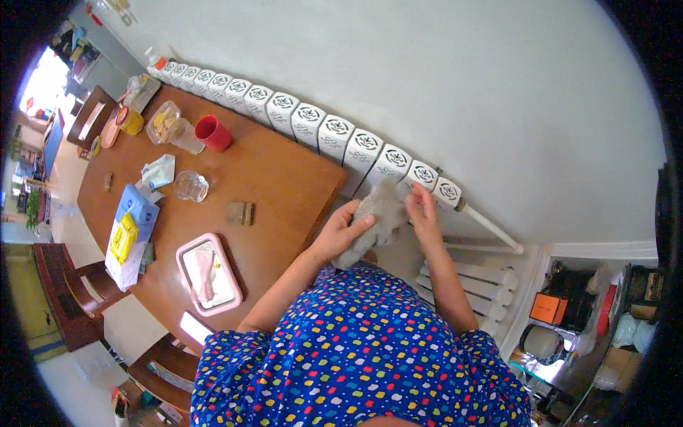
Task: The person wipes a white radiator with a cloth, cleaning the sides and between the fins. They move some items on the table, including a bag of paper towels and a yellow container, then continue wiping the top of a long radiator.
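A grey cloth (378, 211), bunched and fuzzy, is gripped by my left hand (341, 230) in front of the radiator. My left thumb presses across its near side, and one end hangs down by my waist. At the cloth's right edge is my right hand (424, 216), fingers pointing up and slightly blurred. Whether those fingers pinch the cloth or only rest beside it is hard to see. On the wooden table (277, 181) to my left lies a pink-rimmed mirror or tray (236, 288) with a pink cloth (203, 276) on it.
A white radiator (333, 131) runs along the wall. The table also bears a red cup (212, 133), a clear glass bowl (191, 186), a food container (163, 121), a tissue pack (137, 205), a yellow packet (124, 238) and a phone (195, 327). Wooden chairs (160, 368) stand alongside.
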Tool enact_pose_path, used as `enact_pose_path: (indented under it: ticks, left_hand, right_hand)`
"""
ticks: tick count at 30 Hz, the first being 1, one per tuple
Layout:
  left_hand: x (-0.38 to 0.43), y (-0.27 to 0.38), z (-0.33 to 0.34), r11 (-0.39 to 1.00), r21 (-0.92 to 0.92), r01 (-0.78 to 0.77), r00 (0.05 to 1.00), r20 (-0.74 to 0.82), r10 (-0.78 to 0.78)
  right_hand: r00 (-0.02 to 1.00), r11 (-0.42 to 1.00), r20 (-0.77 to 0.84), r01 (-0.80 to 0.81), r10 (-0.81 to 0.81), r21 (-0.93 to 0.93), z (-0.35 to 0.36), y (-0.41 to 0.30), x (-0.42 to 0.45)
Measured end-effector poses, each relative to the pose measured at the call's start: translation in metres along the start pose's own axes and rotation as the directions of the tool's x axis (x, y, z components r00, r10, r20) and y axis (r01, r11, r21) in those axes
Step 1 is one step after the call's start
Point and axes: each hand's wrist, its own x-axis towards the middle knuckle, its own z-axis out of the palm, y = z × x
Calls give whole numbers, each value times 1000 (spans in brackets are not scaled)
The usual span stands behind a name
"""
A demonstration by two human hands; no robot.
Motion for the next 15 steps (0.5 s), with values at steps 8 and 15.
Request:
enact_pose_path:
  ticks: [8,15]
  left_hand:
    - [40,-3,-8,663,747,-56,936,-192,295]
    - [50,-27,-46,873,404,-275,937,-93,338]
  right_hand:
    - [946,971,295,-187,136,150,18,4,-23]
    - [943,791,299,-292,146,538,22,-39,6]
